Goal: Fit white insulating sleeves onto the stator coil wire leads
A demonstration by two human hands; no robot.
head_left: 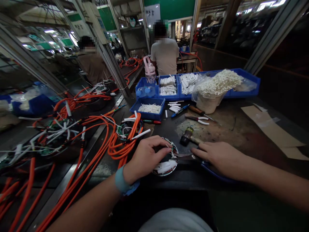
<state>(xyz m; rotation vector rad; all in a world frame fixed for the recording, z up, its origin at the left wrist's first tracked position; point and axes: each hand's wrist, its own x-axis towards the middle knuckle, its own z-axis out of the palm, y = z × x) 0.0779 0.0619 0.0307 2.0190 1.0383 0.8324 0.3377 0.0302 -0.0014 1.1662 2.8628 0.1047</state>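
On the bench before me lies a round motor-like part (166, 167) with white sleeving and green and white wiring inside its rim. My left hand (148, 153), a blue band at its wrist, is over this part with thumb and fingers pinched together at its upper edge. What the pinch holds is too small to make out. A pair of scissors (184, 157) with blue handles is in my right hand (222, 158); the blades point left and reach the part's right rim, close to my left fingertips. My right palm partly hides the handles.
A mallet (187, 136), pliers (198, 120), a screwdriver (196, 110) and a blue marker (180, 111) lie behind my hands. Blue bins (147, 112) hold white pieces. Orange cables (112, 138) crowd the left. Cardboard (270, 129) lies right. Two people (165, 54) sit beyond.
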